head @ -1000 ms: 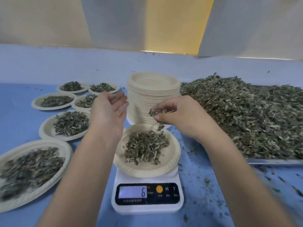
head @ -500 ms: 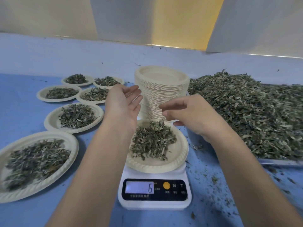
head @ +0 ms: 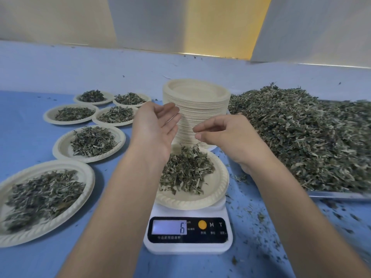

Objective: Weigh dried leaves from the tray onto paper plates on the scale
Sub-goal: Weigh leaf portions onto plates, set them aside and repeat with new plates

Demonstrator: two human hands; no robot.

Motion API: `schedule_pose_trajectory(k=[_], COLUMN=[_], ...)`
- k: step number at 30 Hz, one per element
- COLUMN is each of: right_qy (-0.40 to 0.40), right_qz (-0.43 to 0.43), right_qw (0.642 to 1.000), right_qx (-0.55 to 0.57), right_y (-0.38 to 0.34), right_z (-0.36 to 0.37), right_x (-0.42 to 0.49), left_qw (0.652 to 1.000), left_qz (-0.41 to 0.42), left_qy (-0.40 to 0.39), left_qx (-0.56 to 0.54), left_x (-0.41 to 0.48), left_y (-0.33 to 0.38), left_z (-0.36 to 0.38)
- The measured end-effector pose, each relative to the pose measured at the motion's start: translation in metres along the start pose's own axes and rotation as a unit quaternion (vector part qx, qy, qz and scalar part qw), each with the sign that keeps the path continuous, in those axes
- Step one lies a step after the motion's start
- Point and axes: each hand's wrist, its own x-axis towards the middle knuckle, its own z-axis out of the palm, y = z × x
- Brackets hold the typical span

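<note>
A white digital scale [head: 187,235] reads 6 and carries a paper plate [head: 216,189] with a small heap of dried leaves [head: 186,171]. My left hand [head: 154,127] hovers above the plate's left side, palm up, fingers straight and empty. Just right of it, my right hand [head: 222,135] hangs over the plate's far edge with loosely curled fingers and nothing visible between them. On the right, a metal tray [head: 337,194] holds a big pile of dried leaves [head: 301,133].
A tall stack of empty paper plates [head: 197,105] stands behind the scale. Several filled plates lie on the blue table to the left, the nearest [head: 84,177] at the left edge. Leaf crumbs [head: 259,215] litter the table right of the scale.
My right hand has dropped its pinch of leaves onto the plate and now holds nothing. Both hands have lifted slightly above the plate. The reading stays at 6.
</note>
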Motion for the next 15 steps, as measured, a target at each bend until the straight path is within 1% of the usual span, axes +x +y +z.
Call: schedule_pose_trajectory(k=[3, 6, 7, 10, 12, 13, 15], right_qy=[-0.018, -0.042, -0.036, 0.028, 0.073, 0.093, 0.111], right_qz=[0.003, 0.027, 0.03, 0.029, 0.047, 0.06, 0.094], right_qw=[1.0, 0.994, 0.994, 0.999, 0.996, 0.993, 0.98], right_qx=[0.023, 0.092, 0.1, 0.031, 0.0, -0.032, -0.135], right_y=[0.0, 0.001, 0.003, 0.016, 0.029, 0.037, 0.052], right_z=[-0.001, -0.002, -0.004, -0.02, -0.035, -0.044, -0.063], right_x=[0.0, 0.002, 0.003, 0.011, 0.015, 0.017, 0.017], left_qw=[1.0, 1.0, 1.0, 0.999, 0.998, 0.997, 0.995], left_qz=[-0.001, -0.005, -0.009, -0.023, -0.035, -0.043, -0.058], left_qy=[-0.002, -0.015, -0.021, -0.04, -0.054, -0.061, -0.074], left_qx=[0.002, 0.0, -0.002, -0.004, -0.004, -0.007, -0.013], left_x=[0.0, -0.002, -0.003, -0.005, -0.006, -0.006, -0.007], left_y=[-0.001, -0.003, -0.004, -0.009, -0.013, -0.016, -0.02], left_z=[0.001, 0.004, 0.005, 0.01, 0.013, 0.015, 0.021])
